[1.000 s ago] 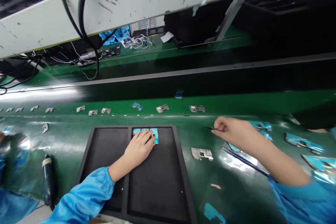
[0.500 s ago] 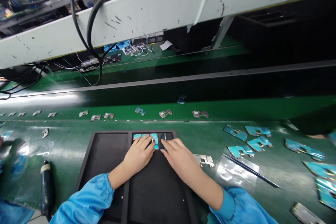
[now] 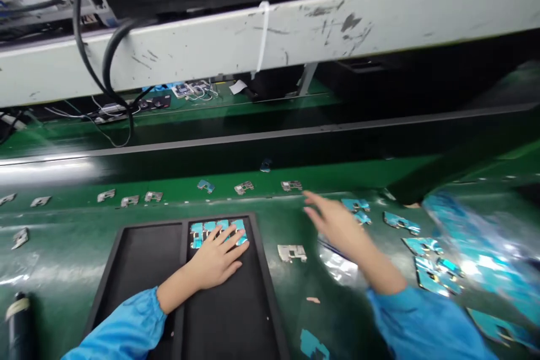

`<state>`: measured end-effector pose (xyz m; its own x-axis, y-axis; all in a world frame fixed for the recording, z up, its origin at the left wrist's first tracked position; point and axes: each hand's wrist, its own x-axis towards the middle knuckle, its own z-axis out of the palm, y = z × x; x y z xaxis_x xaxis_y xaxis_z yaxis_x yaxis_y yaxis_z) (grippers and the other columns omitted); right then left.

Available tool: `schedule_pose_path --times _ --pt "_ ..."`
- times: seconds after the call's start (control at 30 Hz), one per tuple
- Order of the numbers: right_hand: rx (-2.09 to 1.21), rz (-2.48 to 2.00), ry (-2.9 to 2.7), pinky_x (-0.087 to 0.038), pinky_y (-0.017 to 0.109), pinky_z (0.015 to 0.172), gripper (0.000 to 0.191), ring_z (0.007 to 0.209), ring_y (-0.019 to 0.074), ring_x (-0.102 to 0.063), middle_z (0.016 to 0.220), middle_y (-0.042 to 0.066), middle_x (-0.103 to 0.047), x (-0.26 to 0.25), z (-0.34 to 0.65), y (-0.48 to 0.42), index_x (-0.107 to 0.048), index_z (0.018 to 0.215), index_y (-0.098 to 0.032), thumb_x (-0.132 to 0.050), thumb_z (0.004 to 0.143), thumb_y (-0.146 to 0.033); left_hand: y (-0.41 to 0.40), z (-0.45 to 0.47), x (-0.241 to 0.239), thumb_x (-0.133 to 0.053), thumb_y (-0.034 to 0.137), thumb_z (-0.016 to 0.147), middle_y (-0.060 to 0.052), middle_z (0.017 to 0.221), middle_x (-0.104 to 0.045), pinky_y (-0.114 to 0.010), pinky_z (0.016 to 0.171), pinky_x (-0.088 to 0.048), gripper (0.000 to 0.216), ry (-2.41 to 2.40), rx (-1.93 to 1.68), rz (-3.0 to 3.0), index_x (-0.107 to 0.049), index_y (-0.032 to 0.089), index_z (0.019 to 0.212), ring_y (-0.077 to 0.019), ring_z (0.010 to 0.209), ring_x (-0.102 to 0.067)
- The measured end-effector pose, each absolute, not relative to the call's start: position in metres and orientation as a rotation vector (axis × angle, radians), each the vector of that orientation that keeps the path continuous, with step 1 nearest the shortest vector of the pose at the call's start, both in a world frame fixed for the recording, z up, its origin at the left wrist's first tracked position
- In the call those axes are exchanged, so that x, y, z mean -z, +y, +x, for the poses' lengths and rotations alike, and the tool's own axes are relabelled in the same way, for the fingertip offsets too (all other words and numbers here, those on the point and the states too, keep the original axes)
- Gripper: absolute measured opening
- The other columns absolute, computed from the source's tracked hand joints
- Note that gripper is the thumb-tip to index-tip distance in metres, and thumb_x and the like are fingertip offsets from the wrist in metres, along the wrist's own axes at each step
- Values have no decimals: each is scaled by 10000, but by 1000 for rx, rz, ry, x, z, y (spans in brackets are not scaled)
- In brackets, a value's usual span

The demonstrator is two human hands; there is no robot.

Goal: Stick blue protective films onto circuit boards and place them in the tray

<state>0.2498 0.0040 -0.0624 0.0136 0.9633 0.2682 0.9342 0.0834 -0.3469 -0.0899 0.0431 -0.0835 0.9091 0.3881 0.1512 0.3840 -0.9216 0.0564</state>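
My left hand [image 3: 217, 261] lies flat with fingers spread on a black tray [image 3: 139, 270], touching the row of teal circuit boards [image 3: 217, 230] at the tray's far edge. My right hand [image 3: 333, 225] hovers over the green bench to the right of the tray, blurred by motion, fingers stretched out and holding nothing that I can see. It is nearest a silver metal part [image 3: 292, 252] and several loose teal boards [image 3: 356, 205]. Both arms wear blue sleeves.
More teal boards [image 3: 430, 261] and a shiny plastic bag [image 3: 476, 242] lie at the right. Small silver parts [image 3: 129, 199] line the conveyor's near edge. A black tool handle [image 3: 17, 323] lies at the lower left. A white beam [image 3: 270, 39] with cables overhangs the far side.
My right hand left the tray and swung right toward the loose boards. The boards on the tray now form a longer row. The view has shifted to the right.
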Motion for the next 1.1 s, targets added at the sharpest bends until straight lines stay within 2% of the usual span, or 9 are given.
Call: schedule_pose_path --times 0.1,0.3,0.47,0.6,0.7,0.8,0.9,1.0,1.1 --pt "25 -2249 -1878 -513 642 816 442 1085 462 -620 1142 215 -711 88 313 7 -648 1246 -141 -404 915 -305 41 -91 89 -499 372 991 -93 1551 -451 -579 1175 -319 466 671 -226 3013 -513 222 1433 -332 1442 -387" --pt "-196 -2043 -1888 -514 561 904 343 1055 402 -656 1029 204 -725 103 336 11 -656 1094 -194 -462 875 -374 39 -93 95 -541 365 969 -123 1518 -488 -556 1173 -342 437 722 -315 2994 -569 211 1377 -317 1437 -402" --pt "-570 -1548 -1797 -588 429 852 249 993 279 -703 1056 96 -724 46 239 1 -583 1091 -247 -577 914 -422 51 -127 58 -487 162 958 -156 1523 -468 -479 1134 -431 366 693 -876 2883 -582 199 1310 -289 1435 -415" --pt "-353 -843 -2441 -541 406 947 167 1094 242 -639 1020 88 -703 33 116 -4 -628 1014 -205 -483 965 -138 50 -162 33 -441 155 973 -133 1295 -653 -459 997 -544 272 1181 -1419 2454 -616 200 1175 -241 1206 -630" --pt "-28 -464 -2674 -520 414 980 157 1038 238 -653 897 84 -715 56 50 3 -665 924 -165 -531 950 -90 33 -178 38 -474 154 957 -84 1036 -751 -404 929 -578 210 1119 -1273 2478 -661 195 1043 -203 1052 -701" --pt "164 -469 -2642 -495 466 1024 124 1154 276 -618 1098 123 -726 81 34 8 -704 935 -153 -581 943 -139 14 -188 49 -518 157 939 -69 1073 -767 -413 1047 -505 214 948 -880 2717 -700 207 1041 -202 1150 -673" --pt "133 -716 -2572 -486 504 1028 308 1292 305 -536 1363 131 -622 88 77 4 -688 1162 -169 -529 915 -76 4 -194 51 -572 331 972 -84 1245 -716 -498 1203 -308 259 857 -489 2864 -696 214 1168 -257 1375 -504" --pt "55 -1138 -2503 -449 564 1050 479 1323 322 -516 1395 117 -602 83 166 -2 -626 1309 -210 -440 893 -64 5 -193 44 -602 549 931 -97 1343 -658 -561 1233 -196 519 733 -255 2884 -619 213 1327 -306 1451 -390" --pt "77 -1830 -2200 -454 611 1008 391 1270 383 -559 1283 155 -670 78 269 -14 -664 1262 -215 -429 950 -234 9 -187 43 -622 475 939 -78 1364 -646 -586 1224 -197 448 696 -199 2873 -620 253 1328 -316 1449 -390"
